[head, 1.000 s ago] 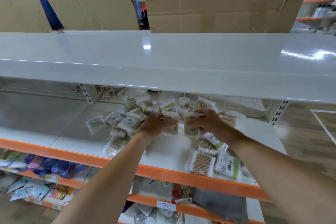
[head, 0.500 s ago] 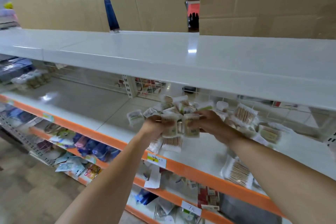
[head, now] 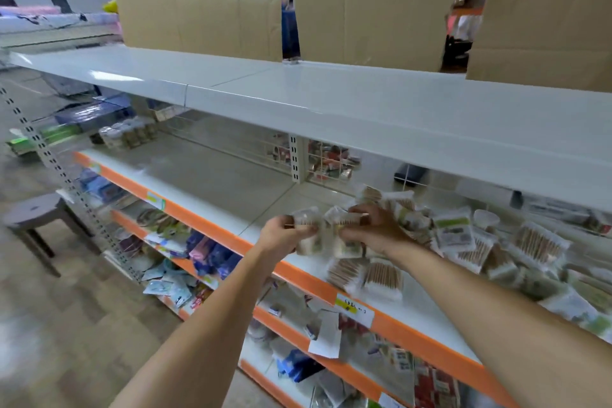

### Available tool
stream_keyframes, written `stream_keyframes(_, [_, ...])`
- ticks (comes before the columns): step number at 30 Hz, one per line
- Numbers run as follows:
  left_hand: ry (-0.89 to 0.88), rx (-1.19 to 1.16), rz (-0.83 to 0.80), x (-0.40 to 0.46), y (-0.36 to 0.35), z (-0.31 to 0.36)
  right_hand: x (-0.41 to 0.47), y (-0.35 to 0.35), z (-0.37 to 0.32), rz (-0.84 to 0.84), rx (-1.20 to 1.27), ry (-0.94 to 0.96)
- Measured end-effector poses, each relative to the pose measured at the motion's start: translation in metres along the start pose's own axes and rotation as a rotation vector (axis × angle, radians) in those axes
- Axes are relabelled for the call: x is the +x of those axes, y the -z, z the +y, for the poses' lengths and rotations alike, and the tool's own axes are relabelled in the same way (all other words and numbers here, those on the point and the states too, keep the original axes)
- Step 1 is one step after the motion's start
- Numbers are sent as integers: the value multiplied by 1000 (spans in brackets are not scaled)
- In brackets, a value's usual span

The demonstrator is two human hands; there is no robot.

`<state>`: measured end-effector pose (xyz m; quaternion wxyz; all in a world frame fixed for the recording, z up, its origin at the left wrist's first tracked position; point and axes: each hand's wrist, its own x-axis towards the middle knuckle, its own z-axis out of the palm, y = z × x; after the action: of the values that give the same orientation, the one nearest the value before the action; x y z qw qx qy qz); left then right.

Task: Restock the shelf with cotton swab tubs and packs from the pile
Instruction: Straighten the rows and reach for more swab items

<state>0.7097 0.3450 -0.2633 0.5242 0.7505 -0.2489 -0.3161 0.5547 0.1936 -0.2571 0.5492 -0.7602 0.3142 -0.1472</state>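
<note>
Packs (head: pixel 326 232) shifted leftward, between hands (head: pixel 328 230)

Tall brown cardboard sheets (head: pixel 212 0) standing upright along the back of the white top shelf board (head: pixel 364 99). Dark grey round plastic stool (head: pixel 34 212) on the tiled floor at left. Yellow-and-white paper price label (head: pixel 355 307) stuck on the orange shelf edge (head: pixel 212 225). Assorted blue and pink packets (head: pixel 212 253) heaped on the lower shelf beneath. White wire mesh back panel (head: pixel 331 159) behind, blurred boxes showing through.
</note>
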Motion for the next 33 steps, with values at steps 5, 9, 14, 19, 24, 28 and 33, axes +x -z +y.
stream_keyframes(5, [-8,-16,45,0,51,-9,20,-48,-20,21,34,6])
stream_keyframes(9, [-16,-19,83,4,90,-17,34,-86,-34,21,42,5])
stream_keyframes(14, [-3,-52,139,3,129,-35,51,-126,-47,-15,22,15])
stream_keyframes(19, [23,-97,224,5,165,-48,74,-165,-54,-67,43,36])
stream_keyframes(24, [31,-126,281,18,199,-54,107,-200,-68,-135,54,54])
stream_keyframes(28, [31,-134,338,36,231,-59,138,-233,-75,-164,39,75])
stream_keyframes(33, [8,-107,379,65,276,-64,183,-271,-95,-204,-17,129])
